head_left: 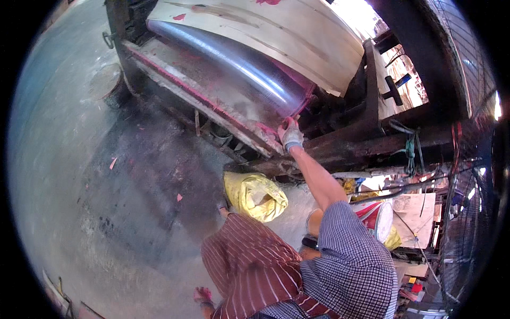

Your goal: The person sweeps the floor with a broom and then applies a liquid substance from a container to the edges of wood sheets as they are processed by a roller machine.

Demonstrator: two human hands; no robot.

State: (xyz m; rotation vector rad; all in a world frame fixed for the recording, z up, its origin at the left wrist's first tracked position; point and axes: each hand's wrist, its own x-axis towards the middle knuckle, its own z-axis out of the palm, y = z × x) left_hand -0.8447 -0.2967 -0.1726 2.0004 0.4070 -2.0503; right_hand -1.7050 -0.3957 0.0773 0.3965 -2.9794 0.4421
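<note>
A shiny metal roller (234, 66) lies across a dark machine frame, with a pale, wood-coloured curved sheet (297, 37) above it. At the roller's near right end is my right hand (290, 134), in a whitish glove stained pink. Its fingers are bent in at the pink-smeared edge there; what they hold, if anything, is too small to make out. Beside them, pink residue (265, 130) marks the end of the tray (186, 72) below the roller. My left hand (202, 295), pink-stained, hangs low by the striped brown cloth at my waist, touching nothing on the machine; its fingers are too small to read.
A yellow sack (256, 198) stands on the floor just in front of my legs. To the right are a red and white bucket (380, 220), hanging cables and a dark beam (350, 149). A round container (109, 87) stands at the far left; scraps lie on the stained floor.
</note>
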